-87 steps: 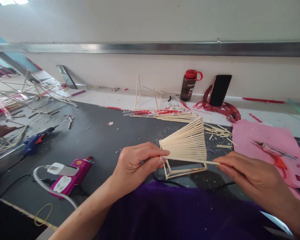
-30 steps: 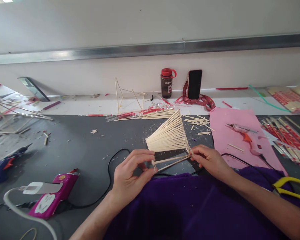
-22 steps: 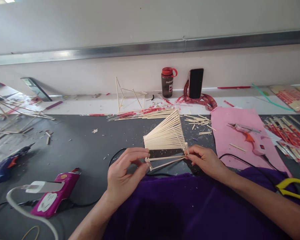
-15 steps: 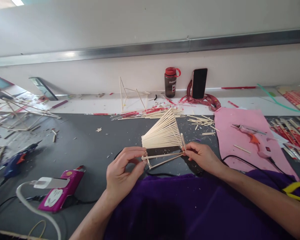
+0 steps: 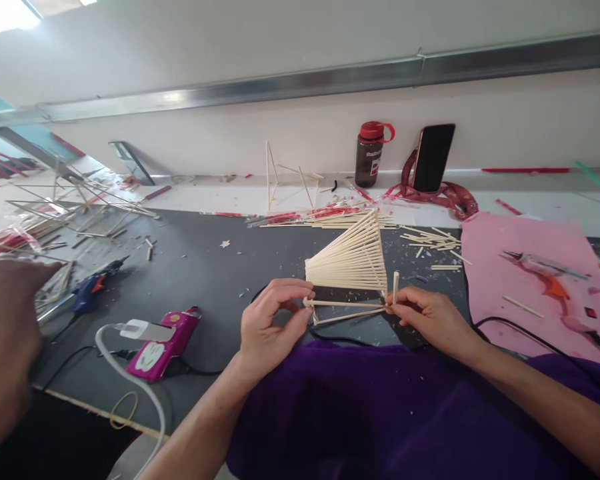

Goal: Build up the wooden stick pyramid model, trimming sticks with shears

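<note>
My left hand point(image 5: 274, 319) pinches the left end of a thin wooden stick frame point(image 5: 347, 304) between thumb and fingers. At the frame's right corner, my right hand point(image 5: 430, 317) grips it with closed fingertips, beside a short upright stick point(image 5: 395, 285). Just beyond lies a fan-shaped panel of pale wooden sticks point(image 5: 353, 261), narrow at its left edge and spread toward the right. The panel's right lower corner meets the frame near my right fingertips; my fingers hide the exact joint.
A pink glue gun point(image 5: 555, 287) lies on a pink sheet point(image 5: 495, 253) at right. Left are a blue glue gun point(image 5: 91, 288), a magenta power strip point(image 5: 173, 343) and another person's blurred hand point(image 5: 10, 340). Behind stand a bottle point(image 5: 369, 160), a phone point(image 5: 434, 159) and loose sticks point(image 5: 433, 238).
The view has turned left, so everything sits further right. Another person's hand has appeared at the left edge. Both my hands keep hold of the stick frame.
</note>
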`<state>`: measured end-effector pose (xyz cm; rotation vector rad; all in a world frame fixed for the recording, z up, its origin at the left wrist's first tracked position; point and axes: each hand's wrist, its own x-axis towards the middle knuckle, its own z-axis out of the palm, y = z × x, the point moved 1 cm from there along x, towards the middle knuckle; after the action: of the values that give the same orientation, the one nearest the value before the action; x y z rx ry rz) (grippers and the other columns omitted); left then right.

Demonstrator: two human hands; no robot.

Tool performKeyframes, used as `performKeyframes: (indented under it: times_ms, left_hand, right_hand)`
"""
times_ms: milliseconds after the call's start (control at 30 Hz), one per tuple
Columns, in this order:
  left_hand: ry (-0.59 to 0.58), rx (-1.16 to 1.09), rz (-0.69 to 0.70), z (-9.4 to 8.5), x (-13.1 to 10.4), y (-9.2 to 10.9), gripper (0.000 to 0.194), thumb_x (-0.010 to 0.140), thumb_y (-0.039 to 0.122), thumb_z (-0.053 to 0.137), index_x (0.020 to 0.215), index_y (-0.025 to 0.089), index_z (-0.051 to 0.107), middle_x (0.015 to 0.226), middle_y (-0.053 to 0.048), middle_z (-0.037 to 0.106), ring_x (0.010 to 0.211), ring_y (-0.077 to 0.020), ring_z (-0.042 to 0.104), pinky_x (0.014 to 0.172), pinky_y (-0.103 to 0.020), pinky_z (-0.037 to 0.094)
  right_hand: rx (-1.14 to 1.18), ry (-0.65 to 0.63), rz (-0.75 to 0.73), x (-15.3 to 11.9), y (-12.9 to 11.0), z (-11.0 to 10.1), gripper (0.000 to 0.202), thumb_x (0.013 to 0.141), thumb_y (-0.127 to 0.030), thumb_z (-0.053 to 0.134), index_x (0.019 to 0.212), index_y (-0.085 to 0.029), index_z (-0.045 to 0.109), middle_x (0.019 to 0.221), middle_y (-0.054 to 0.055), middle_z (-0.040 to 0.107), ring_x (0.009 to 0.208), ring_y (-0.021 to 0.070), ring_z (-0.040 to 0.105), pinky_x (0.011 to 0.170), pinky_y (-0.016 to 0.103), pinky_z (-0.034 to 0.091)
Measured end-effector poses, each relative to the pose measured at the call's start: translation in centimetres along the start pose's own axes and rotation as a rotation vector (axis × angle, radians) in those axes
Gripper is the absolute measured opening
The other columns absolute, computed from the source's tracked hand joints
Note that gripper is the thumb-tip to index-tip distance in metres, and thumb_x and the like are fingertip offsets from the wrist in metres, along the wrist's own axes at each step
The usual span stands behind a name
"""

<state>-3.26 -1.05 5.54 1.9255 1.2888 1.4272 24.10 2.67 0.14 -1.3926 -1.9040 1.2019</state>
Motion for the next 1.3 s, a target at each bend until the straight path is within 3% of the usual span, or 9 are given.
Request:
performKeyframes:
  times_ms: [233, 367, 467, 567, 767, 867, 1000, 1200, 1300]
  left_hand:
    - [-0.001, 0.031, 0.043, -1.0, 0.2, -0.1, 0.029, 0.078, 0.011, 0.066, 0.104, 0.022, 0.065, 0.106, -0.007, 0.065, 0.077, -0.0133, 0.065, 0.058, -0.023, 0.053]
    - [0.089, 0.043, -0.01, -2.2, 0.8, 1.5, 0.021, 0.079, 0.012, 0.065, 0.096, 0.023, 0.068, 0.091, -0.002, 0.068, 0.068, -0.0116, 0.065, 0.058, -0.023, 0.053]
    - [0.084, 0.022, -0.082, -2.4, 1.5, 3.5, 0.015, 0.079, 0.012, 0.065, 0.087, 0.024, 0.07, 0.071, 0.003, 0.067, 0.059, -0.0103, 0.063, 0.051, -0.02, 0.05]
    - [0.112, -0.156, -0.196, -1.8, 2.5, 5.1, 0.031, 0.077, 0.015, 0.068, 0.106, 0.026, 0.067, 0.075, 0.002, 0.068, 0.055, -0.0102, 0.062, 0.042, -0.018, 0.048]
    - [0.099, -0.358, -0.287, -0.8, 4.3, 5.0, 0.017, 0.077, 0.02, 0.069, 0.094, 0.021, 0.069, 0.072, 0.0, 0.066, 0.053, -0.01, 0.061, 0.039, -0.017, 0.047]
    - [0.161, -0.36, -0.315, -1.1, 4.5, 4.3, 0.025, 0.076, 0.021, 0.07, 0.101, 0.021, 0.066, 0.07, 0.002, 0.066, 0.051, -0.0097, 0.06, 0.038, -0.017, 0.046]
    - [0.11, -0.304, -0.344, -1.5, 4.3, 3.1, 0.007, 0.076, 0.021, 0.07, 0.082, 0.018, 0.069, 0.06, 0.001, 0.065, 0.049, -0.011, 0.06, 0.041, -0.02, 0.046]
    - [0.09, -0.13, -0.374, -1.9, 4.1, 0.7, 0.006, 0.071, 0.023, 0.074, 0.076, 0.021, 0.072, 0.065, 0.001, 0.069, 0.057, -0.012, 0.063, 0.047, -0.021, 0.048]
    - [0.108, -0.062, -0.364, -1.9, 4.5, -0.5, 0.006, 0.068, 0.021, 0.076, 0.073, 0.023, 0.073, 0.07, 0.003, 0.071, 0.062, -0.0117, 0.063, 0.051, -0.02, 0.049]
  right_hand:
    - [-0.027, 0.11, -0.034, -0.7, -0.4, -2.3, 0.021, 0.087, -0.038, 0.055, 0.092, -0.023, 0.069, 0.089, 0.004, 0.067, 0.069, 0.0168, 0.065, 0.049, 0.024, 0.046]
    - [-0.167, 0.111, -0.183, -1.1, -2.3, -3.2, 0.019, 0.091, -0.033, 0.051, 0.092, -0.024, 0.067, 0.078, 0.001, 0.061, 0.063, 0.0135, 0.06, 0.058, 0.025, 0.045]
    - [-0.265, 0.071, -0.35, -1.2, -4.1, -2.7, 0.016, 0.094, -0.028, 0.048, 0.092, -0.023, 0.063, 0.079, 0.002, 0.06, 0.07, 0.014, 0.059, 0.064, 0.026, 0.044]
    - [-0.286, 0.001, -0.475, -1.2, -5.4, -1.8, 0.015, 0.096, -0.026, 0.045, 0.099, -0.023, 0.059, 0.087, 0.004, 0.061, 0.074, 0.0141, 0.059, 0.066, 0.026, 0.044]
    - [-0.279, 0.022, -0.563, -0.9, -6.1, -1.5, 0.02, 0.097, -0.024, 0.042, 0.11, -0.025, 0.057, 0.091, 0.005, 0.061, 0.078, 0.0146, 0.06, 0.067, 0.026, 0.045]
    - [-0.266, 0.035, -0.546, -0.7, -5.9, -2.1, 0.023, 0.097, -0.023, 0.043, 0.113, -0.026, 0.059, 0.094, 0.005, 0.061, 0.081, 0.015, 0.061, 0.071, 0.026, 0.046]
    - [-0.229, 0.083, -0.485, -0.2, -5.3, -2.6, 0.022, 0.094, -0.023, 0.048, 0.109, -0.025, 0.064, 0.09, 0.005, 0.063, 0.078, 0.015, 0.062, 0.069, 0.027, 0.047]
    - [0.185, 0.161, -0.055, 0.7, -3.1, -1.6, 0.014, 0.085, -0.027, 0.059, 0.095, -0.022, 0.067, 0.078, 0.001, 0.068, 0.066, 0.014, 0.064, 0.053, 0.022, 0.048]
    - [0.337, 0.201, 0.036, 1.0, -2.4, -0.7, 0.012, 0.081, -0.027, 0.062, 0.089, -0.02, 0.067, 0.071, 0.0, 0.067, 0.062, 0.0129, 0.063, 0.048, 0.02, 0.046]
